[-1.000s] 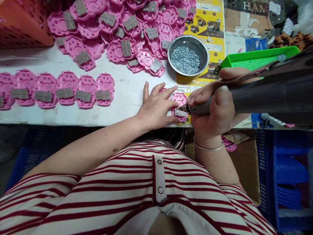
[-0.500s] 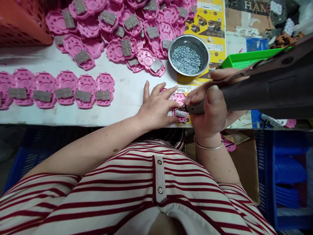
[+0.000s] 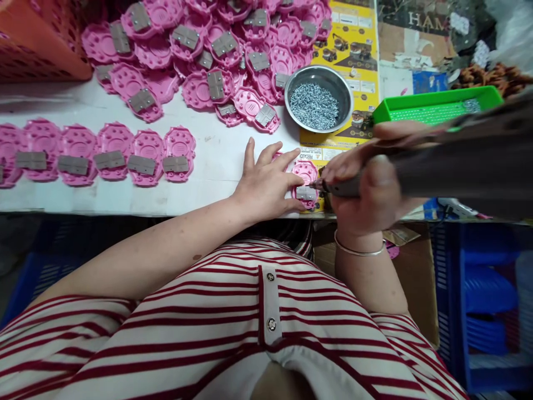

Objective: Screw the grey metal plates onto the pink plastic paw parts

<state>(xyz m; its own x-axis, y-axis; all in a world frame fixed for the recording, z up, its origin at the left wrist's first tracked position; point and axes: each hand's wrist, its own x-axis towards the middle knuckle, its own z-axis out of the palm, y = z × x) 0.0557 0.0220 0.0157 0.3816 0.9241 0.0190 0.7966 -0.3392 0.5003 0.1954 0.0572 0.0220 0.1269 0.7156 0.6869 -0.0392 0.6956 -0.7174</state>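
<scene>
In the head view a pink plastic part (image 3: 305, 173) lies at the table's front edge, a grey metal plate (image 3: 306, 193) on its near side. My left hand (image 3: 266, 183) steadies this part from the left with thumb and index finger, the other fingers spread over the table. Another bit of pink shows behind those fingers. Wrapped in my right hand (image 3: 368, 180) is a dark electric screwdriver (image 3: 441, 166), slightly blurred. Its tip points left, just above the metal plate; whether it touches a screw I cannot tell.
A steel bowl of small screws (image 3: 348, 100) stands beyond my hands, with a green tray (image 3: 385, 111) to its right. Several pink parts with plates form a row (image 3: 145, 147) at left. More are heaped (image 3: 208, 86) at the back, beside an orange basket (image 3: 45, 44).
The screwdriver and my right hand have shifted slightly right, drawing the tip back from the part. More of the plate and green tray shows. My left hand keeps its place.
</scene>
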